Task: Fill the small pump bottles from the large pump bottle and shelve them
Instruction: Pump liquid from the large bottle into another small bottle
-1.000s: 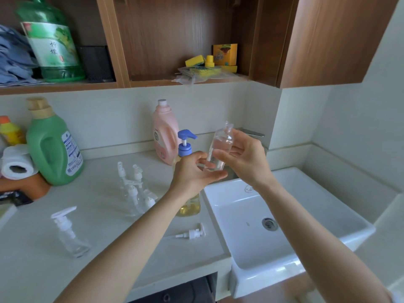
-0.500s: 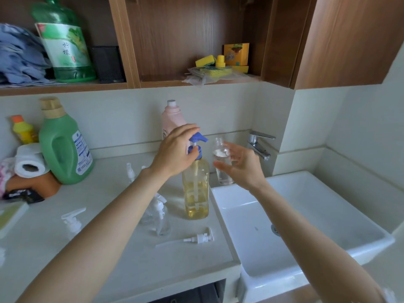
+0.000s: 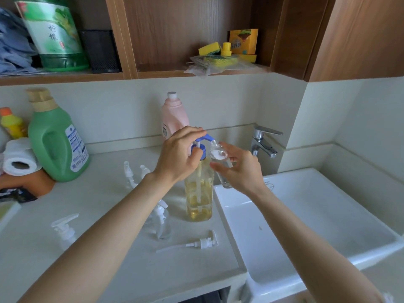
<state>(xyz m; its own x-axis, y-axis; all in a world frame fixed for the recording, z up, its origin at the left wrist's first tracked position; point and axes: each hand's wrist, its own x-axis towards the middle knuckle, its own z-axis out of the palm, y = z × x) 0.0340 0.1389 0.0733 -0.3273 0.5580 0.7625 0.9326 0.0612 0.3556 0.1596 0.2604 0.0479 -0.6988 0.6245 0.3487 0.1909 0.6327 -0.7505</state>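
The large pump bottle point(image 3: 199, 193) stands on the counter beside the sink, holding yellow liquid under a blue pump head. My left hand point(image 3: 178, 155) grips that pump head, fingers over the top and thumb curled at the collar. My right hand point(image 3: 240, 171) holds a small clear bottle point(image 3: 220, 159) without a pump, tilted, its mouth at the blue nozzle. Other small clear pump bottles stand on the counter: one at the front left point(image 3: 65, 230), one point(image 3: 161, 224) partly hidden by my left forearm, and two point(image 3: 129, 173) further back. A loose white pump point(image 3: 201, 243) lies in front of the large bottle.
A green detergent jug point(image 3: 56, 138), a pink bottle point(image 3: 175, 114), a yellow bottle point(image 3: 11, 124) and a paper roll point(image 3: 19, 161) stand along the wall. The white sink point(image 3: 306, 215) and tap point(image 3: 264, 141) are on the right. The wooden shelf point(image 3: 175, 72) above holds sponges point(image 3: 223, 53).
My left hand went from under the small bottle up onto the blue pump head. My right hand lowered the small bottle and brought its mouth to the nozzle.
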